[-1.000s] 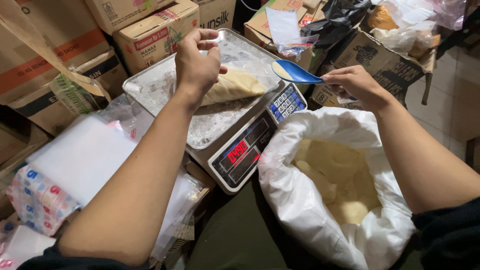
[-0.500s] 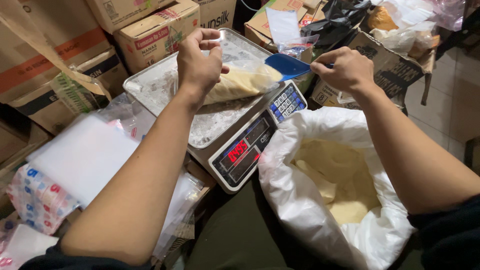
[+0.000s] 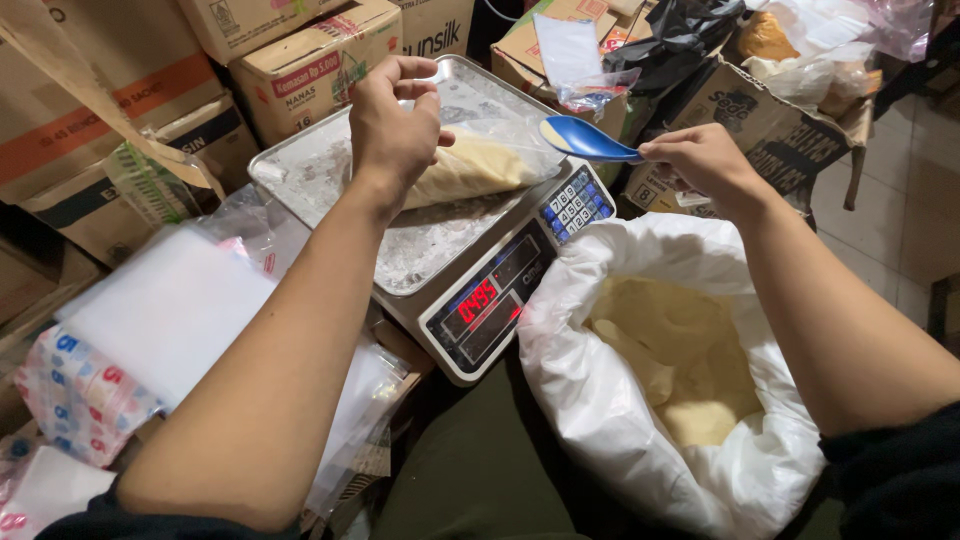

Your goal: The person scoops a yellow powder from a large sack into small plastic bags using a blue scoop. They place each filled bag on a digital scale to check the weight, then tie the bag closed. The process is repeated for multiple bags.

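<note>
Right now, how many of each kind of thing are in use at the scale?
Scale: 1
Blue spoon, in right hand: 1
Small clear bag, held by left hand: 1
White sack: 1
Total: 4

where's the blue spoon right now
In the head view the blue spoon is held by the right hand, upper centre-right, above the scale keypad, beside the small bag the left hand holds.

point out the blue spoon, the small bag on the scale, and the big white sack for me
blue spoon (image 3: 582, 139), head view, on its bowl.
small clear bag (image 3: 470, 165), head view, on its powder-filled middle.
white sack (image 3: 590, 400), head view, on its outer left wall.
</note>
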